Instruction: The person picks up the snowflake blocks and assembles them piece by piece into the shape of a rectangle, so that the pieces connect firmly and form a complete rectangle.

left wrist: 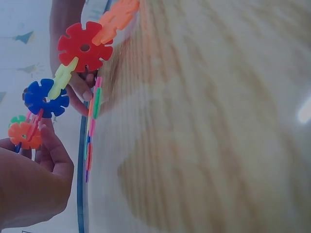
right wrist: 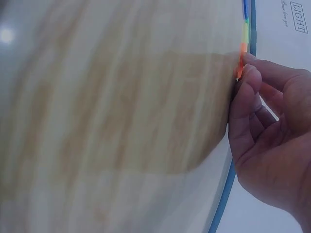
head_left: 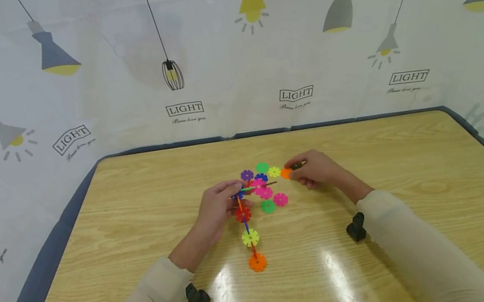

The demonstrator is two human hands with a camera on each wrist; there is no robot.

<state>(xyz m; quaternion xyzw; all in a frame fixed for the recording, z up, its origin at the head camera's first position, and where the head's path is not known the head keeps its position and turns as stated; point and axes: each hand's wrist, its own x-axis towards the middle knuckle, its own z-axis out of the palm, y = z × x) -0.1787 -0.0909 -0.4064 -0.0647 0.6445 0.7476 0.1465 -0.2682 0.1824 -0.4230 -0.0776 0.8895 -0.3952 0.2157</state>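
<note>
My left hand point(head_left: 219, 207) grips the upper end of a chain of slotted plastic discs. The chain runs toward me through a red disc point(head_left: 243, 214), a yellow disc point(head_left: 250, 237) and an orange end disc point(head_left: 257, 262), joined by other discs set edge-on. In the left wrist view a blue disc point(left wrist: 46, 98) sits by my fingertips, and the chain stands above the table. My right hand point(head_left: 313, 169) pinches an orange loose disc point(head_left: 286, 173) at the right of the pile, thumb and forefinger at its edge. Its curled fingers partly hide this disc.
Several loose discs lie flat between my hands, among them a purple disc point(head_left: 247, 175), a yellow loose disc point(head_left: 274, 171), a green disc point(head_left: 268, 206) and a pink disc point(head_left: 280, 199). The wooden table point(head_left: 158, 177) ends at a wall sheet point(head_left: 231, 70) printed with lamps.
</note>
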